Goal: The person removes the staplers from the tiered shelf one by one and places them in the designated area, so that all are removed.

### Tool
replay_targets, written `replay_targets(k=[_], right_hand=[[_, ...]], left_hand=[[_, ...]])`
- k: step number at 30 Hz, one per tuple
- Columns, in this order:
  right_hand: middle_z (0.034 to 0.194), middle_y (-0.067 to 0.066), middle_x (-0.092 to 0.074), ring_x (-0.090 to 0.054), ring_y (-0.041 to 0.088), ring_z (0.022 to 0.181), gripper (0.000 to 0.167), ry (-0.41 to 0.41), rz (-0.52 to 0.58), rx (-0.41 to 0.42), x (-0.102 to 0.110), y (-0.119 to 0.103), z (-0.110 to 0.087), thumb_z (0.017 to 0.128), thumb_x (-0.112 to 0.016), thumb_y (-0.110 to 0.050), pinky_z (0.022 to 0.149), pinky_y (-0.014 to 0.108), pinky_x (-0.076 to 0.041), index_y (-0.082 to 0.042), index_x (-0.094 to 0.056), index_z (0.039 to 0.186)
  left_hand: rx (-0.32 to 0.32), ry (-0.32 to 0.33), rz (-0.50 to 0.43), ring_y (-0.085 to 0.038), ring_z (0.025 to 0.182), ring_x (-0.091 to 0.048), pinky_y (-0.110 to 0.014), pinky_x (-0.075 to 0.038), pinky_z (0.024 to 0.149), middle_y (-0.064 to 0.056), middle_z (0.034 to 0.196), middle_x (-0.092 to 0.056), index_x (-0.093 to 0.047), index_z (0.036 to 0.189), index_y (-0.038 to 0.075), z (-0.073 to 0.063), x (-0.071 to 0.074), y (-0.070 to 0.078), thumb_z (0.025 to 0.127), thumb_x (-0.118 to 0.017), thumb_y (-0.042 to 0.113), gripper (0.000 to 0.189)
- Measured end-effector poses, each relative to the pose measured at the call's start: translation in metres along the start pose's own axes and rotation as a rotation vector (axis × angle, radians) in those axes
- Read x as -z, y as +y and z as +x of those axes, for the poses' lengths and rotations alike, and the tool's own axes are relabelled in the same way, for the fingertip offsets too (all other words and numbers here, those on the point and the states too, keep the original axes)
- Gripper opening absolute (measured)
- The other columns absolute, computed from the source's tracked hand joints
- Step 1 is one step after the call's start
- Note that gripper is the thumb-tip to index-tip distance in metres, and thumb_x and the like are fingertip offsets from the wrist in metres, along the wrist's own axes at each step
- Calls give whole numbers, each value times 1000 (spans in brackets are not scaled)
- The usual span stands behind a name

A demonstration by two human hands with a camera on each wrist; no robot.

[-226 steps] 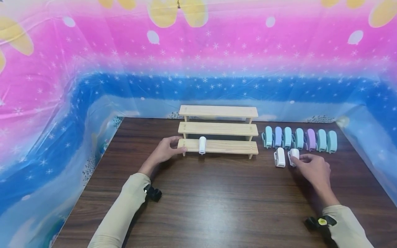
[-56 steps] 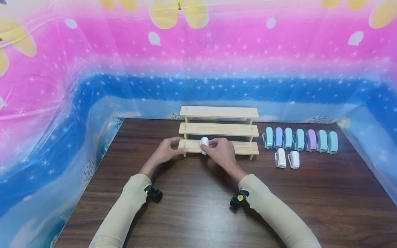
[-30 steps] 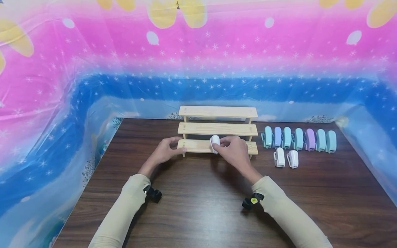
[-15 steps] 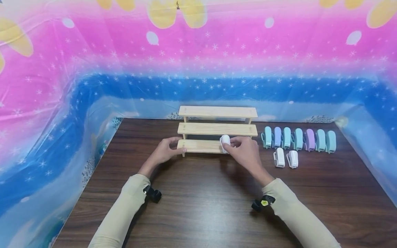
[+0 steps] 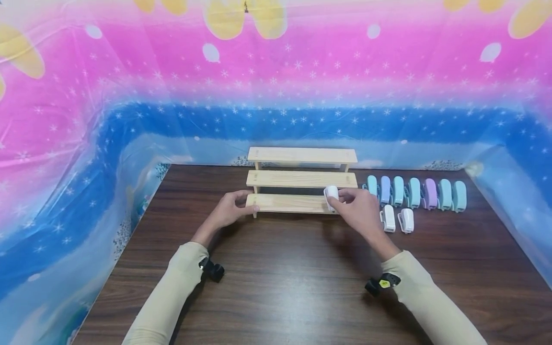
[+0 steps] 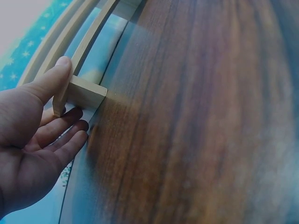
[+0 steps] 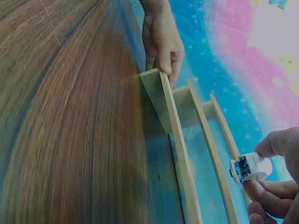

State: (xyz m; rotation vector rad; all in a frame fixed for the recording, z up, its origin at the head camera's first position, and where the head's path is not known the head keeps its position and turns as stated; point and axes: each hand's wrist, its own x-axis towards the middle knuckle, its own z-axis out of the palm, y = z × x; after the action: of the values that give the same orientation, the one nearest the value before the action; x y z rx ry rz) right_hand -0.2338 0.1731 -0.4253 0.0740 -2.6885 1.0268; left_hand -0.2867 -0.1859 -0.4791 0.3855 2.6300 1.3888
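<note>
My right hand (image 5: 360, 211) pinches a small white stapler (image 5: 331, 198) between thumb and fingers, over the right part of the bottom step of a three-tier wooden rack (image 5: 284, 203). In the right wrist view the stapler (image 7: 251, 167) shows its dark metal end, and it appears raised off the step. My left hand (image 5: 230, 209) holds the left end of the bottom step. The left wrist view shows the left thumb (image 6: 53, 79) on top of the board and fingers beneath it.
Right of the rack, several pastel staplers (image 5: 414, 193) stand in a row on the brown table (image 5: 276, 278). Two white staplers, one (image 5: 388, 219) left of the other (image 5: 406, 221), stand before them. A patterned cloth (image 5: 276, 120) hangs behind.
Earlier the right hand was at a white stapler on the table, then gripped the one on the bottom step. It has since carried that one rightward along the step. The left hand stays put.
</note>
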Motion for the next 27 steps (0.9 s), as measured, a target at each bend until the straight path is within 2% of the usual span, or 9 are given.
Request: replay_targets(k=[7, 17, 27], right_hand=[[92, 11, -78, -69, 25, 81, 41, 37, 13, -13, 10, 18, 1, 89, -78, -40, 69, 36, -51, -4, -78, 110], [97, 14, -77, -69, 27, 84, 48, 56, -37, -61, 29, 36, 1, 91, -74, -45, 67, 35, -50, -3, -77, 114], [98, 17, -76, -69, 29, 85, 55, 103, -38, -62, 51, 56, -2, 92, -73, -49, 71, 37, -49, 0, -74, 118]], left_hand=[[1, 1, -5, -36, 136, -52, -52, -45, 109, -21, 144, -58, -55, 143, 0, 1, -1, 0, 93, -78, 31, 63], [1, 3, -12, -36, 137, -51, -52, -45, 109, -21, 144, -58, -55, 144, 0, 0, -1, 1, 93, -77, 30, 63], [11, 9, -15, -36, 136, -53, -51, -47, 107, -21, 143, -59, -55, 144, 0, -1, 0, 1, 93, -78, 29, 62]])
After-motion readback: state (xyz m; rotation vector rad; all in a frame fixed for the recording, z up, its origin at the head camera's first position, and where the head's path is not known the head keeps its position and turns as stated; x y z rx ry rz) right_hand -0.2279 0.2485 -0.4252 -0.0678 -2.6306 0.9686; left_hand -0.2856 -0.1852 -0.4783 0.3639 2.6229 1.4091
